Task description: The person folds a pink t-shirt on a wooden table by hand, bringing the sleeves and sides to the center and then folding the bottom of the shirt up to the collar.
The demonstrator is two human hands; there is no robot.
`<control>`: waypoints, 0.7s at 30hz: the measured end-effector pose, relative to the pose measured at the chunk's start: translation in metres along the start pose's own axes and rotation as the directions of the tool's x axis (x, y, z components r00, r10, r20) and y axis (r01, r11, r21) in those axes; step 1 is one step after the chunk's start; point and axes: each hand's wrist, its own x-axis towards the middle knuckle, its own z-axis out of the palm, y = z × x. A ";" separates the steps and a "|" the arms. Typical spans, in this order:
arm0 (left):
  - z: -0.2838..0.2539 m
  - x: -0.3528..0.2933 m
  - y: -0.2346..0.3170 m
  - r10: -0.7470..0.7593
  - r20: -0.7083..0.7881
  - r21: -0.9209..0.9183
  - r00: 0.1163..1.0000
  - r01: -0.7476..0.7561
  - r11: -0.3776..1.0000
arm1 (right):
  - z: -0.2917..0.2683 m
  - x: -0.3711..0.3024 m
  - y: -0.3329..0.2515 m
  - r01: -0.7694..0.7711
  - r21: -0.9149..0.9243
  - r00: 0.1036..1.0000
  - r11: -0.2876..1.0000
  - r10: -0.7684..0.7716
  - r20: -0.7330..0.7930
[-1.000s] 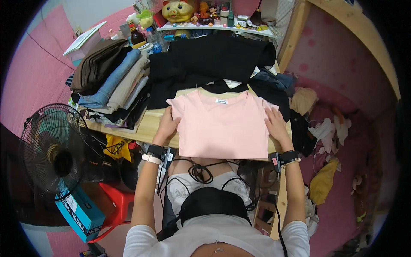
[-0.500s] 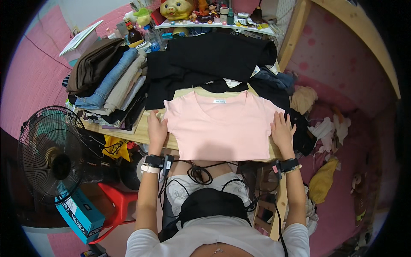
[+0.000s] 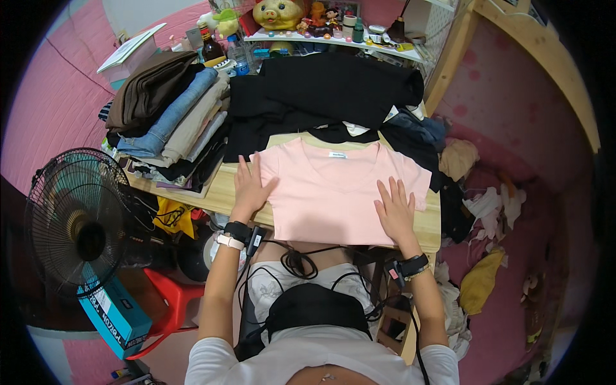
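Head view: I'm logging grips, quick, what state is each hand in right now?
Left hand: open, at the edge of the pink shirt, holding nothing.
Right hand: open, spread over the pink shirt, holding nothing.

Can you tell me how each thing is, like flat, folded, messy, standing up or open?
Pink shirt: laid flat
Left hand: open, fingers spread
Right hand: open, over the pink shirt
Clothes pile: folded, stacked
Brown bottle: upright
Fan: upright; spinning, can't tell
Yellow cloth: crumpled
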 end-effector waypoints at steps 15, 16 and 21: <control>-0.005 0.043 -0.027 -0.257 -0.160 -0.630 0.953 0.102 0.770 | 0.002 0.001 -0.005 -0.026 0.011 0.999 1.000 0.026 -0.023; -0.007 0.040 -0.027 -0.348 -0.093 -0.707 0.933 0.184 0.683 | 0.003 0.000 -0.004 -0.030 0.009 0.999 1.000 0.030 -0.022; -0.022 0.034 -0.017 -0.472 0.187 -0.973 0.861 0.229 0.034 | 0.001 -0.002 -0.003 -0.063 0.016 0.998 0.998 0.063 -0.004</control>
